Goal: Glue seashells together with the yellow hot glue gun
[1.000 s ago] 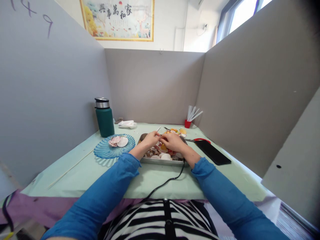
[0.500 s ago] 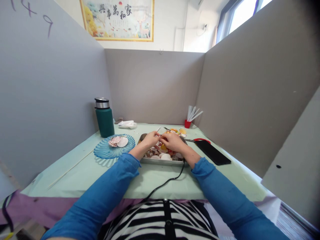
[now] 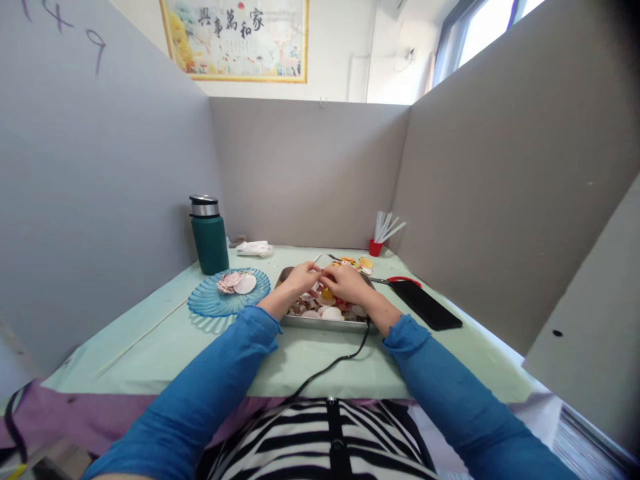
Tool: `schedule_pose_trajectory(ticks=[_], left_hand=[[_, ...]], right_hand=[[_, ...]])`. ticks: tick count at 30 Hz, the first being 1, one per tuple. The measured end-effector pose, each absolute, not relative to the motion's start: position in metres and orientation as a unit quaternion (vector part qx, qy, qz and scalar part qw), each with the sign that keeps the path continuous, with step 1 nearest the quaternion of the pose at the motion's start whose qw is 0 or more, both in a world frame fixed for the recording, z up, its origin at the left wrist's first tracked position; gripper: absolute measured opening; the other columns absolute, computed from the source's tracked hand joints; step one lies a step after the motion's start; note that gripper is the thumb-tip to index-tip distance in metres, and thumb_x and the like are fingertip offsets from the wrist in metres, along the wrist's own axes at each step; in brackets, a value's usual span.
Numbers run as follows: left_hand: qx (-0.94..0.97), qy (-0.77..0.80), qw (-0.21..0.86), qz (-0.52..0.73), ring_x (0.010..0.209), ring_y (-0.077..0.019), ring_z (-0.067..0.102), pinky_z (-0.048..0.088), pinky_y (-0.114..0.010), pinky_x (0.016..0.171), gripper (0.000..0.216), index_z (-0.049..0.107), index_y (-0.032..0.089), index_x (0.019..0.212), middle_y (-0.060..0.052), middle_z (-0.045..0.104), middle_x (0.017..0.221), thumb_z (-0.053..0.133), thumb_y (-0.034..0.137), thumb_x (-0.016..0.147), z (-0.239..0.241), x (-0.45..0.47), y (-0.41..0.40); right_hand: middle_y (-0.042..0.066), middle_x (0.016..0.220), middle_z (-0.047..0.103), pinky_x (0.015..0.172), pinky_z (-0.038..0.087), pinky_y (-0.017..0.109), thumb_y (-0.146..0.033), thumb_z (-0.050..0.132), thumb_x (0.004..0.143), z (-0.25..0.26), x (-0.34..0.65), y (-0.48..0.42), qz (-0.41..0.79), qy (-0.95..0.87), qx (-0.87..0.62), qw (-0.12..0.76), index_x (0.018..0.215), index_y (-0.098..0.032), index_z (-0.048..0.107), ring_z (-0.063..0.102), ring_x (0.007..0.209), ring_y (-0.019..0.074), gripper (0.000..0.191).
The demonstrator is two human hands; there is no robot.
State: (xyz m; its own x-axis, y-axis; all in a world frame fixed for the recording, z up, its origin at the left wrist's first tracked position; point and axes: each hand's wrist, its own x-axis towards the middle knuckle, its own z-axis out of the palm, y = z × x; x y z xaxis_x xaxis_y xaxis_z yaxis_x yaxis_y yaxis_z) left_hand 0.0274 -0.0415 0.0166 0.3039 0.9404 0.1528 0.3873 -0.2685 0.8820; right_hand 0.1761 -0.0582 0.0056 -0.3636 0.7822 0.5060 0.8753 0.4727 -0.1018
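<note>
Both hands hover over a metal tray [image 3: 320, 322] filled with several seashells [image 3: 332, 312] of mixed colours. My left hand [image 3: 301, 278] and my right hand [image 3: 345, 283] meet fingertip to fingertip above the tray's middle, each pinched closed. Something small sits between the fingertips; I cannot make out what it is. A thin pale stick [image 3: 317, 258] pokes out beyond the left hand's fingers. To the left stands a blue glass plate [image 3: 210, 305] holding a few shells [image 3: 237, 283].
A green flask [image 3: 209, 235] and a white cloth [image 3: 255, 249] stand at the back left. A red cup of white sticks [image 3: 380, 237] stands back right. Red-handled scissors [image 3: 397, 280] and a black phone [image 3: 425, 305] lie right of the tray. A black cable [image 3: 330, 364] runs toward me. Grey partitions enclose the table.
</note>
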Motion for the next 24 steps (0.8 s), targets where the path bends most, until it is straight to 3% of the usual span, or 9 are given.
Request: schedule_pose_trajectory(ticks=[24], left_hand=[[0.709,0.468,0.385,0.36,0.059,-0.0126,0.06,0.05,-0.021,0.042,0.005,0.052,0.013,0.083,-0.005,0.058,0.078,0.048,0.014,0.082,0.0147,0.0284,-0.0408]], right_hand=[[0.003,0.073,0.067,0.059,0.028,0.024,-0.031,0.046,0.088,0.0072,0.175,-0.0598,-0.096,-0.821,-0.507,0.244,0.08,-0.018,0.065,0.054,0.068,0.0139,0.025]])
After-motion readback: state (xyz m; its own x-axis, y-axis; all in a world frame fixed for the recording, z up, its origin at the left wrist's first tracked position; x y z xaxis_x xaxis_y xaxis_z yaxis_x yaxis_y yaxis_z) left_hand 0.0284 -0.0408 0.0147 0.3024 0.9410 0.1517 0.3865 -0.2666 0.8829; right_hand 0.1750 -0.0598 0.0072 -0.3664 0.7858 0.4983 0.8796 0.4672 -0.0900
